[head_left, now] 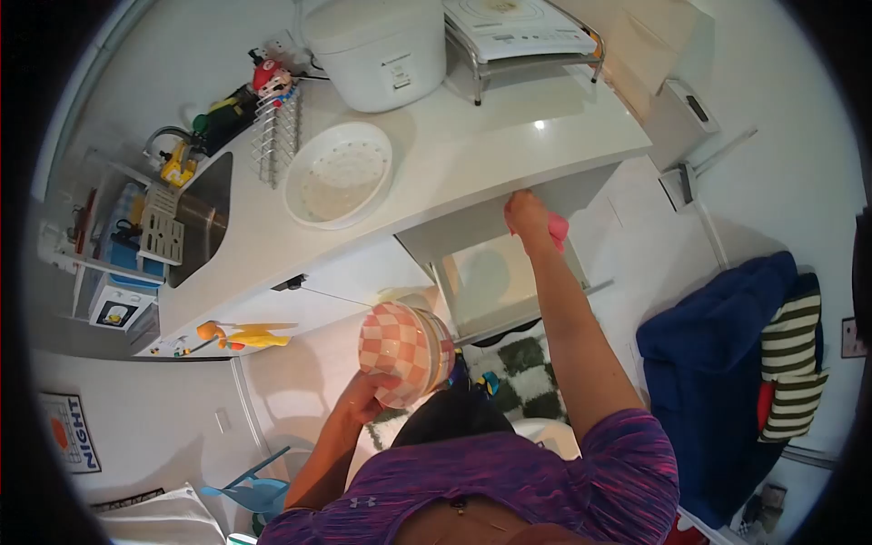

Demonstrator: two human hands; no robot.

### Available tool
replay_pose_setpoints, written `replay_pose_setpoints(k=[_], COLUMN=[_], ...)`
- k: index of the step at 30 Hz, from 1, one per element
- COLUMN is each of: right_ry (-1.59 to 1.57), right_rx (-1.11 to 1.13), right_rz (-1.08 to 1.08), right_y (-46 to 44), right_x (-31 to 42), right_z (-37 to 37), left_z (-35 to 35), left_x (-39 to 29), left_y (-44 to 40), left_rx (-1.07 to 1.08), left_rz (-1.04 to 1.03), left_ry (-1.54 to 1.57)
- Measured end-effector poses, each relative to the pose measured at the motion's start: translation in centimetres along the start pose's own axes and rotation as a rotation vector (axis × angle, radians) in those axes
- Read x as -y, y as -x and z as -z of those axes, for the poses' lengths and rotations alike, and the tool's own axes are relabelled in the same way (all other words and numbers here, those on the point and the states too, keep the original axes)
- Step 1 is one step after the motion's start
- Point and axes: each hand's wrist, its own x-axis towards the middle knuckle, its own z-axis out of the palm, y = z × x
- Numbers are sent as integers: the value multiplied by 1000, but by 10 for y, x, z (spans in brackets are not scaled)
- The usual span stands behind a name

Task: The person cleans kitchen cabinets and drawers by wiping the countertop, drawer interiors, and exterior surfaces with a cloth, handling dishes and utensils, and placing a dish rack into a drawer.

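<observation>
My left hand (365,396) is wrapped round the lower side of a round container with an orange and cream checkered pattern (392,343), held upright in front of the cabinet. Out to the right, my right hand (529,216) is closed on a pink cloth (557,232), over an open drawer (490,282) under the counter. Parts of the cloth are hidden behind the fingers and wrist. The drawer's pale inside shows left of my forearm.
On the white counter (436,173) stand a round white basin (338,174), a white appliance (377,54), a wire rack (275,132) and a cooktop on a metal stand (518,36). A sink (202,218) lies left; a blue sofa (718,363) is at right.
</observation>
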Motion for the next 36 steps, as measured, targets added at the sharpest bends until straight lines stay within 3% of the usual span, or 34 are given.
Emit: replay_pose_setpoints(k=[5, 19, 29, 31, 36], right_ry=[153, 151, 10, -83, -114], right_rx=[31, 140, 306, 317, 436], right_rz=[48, 194, 209, 250, 224], right_y=[-4, 77, 171, 187, 206], right_x=[0, -30, -73, -82, -95], right_z=[9, 47, 82, 87, 118], left_z=[1, -39, -111, -125, -186], left_x=[-31, -62, -95, -108, -127], left_y=[-3, 22, -58, -79, -97], left_rx=[-33, -187, -29, 58, 33], left_rz=[-44, -261, -332, -270, -330], left_ry=[-28, 7, -62, -56, -152])
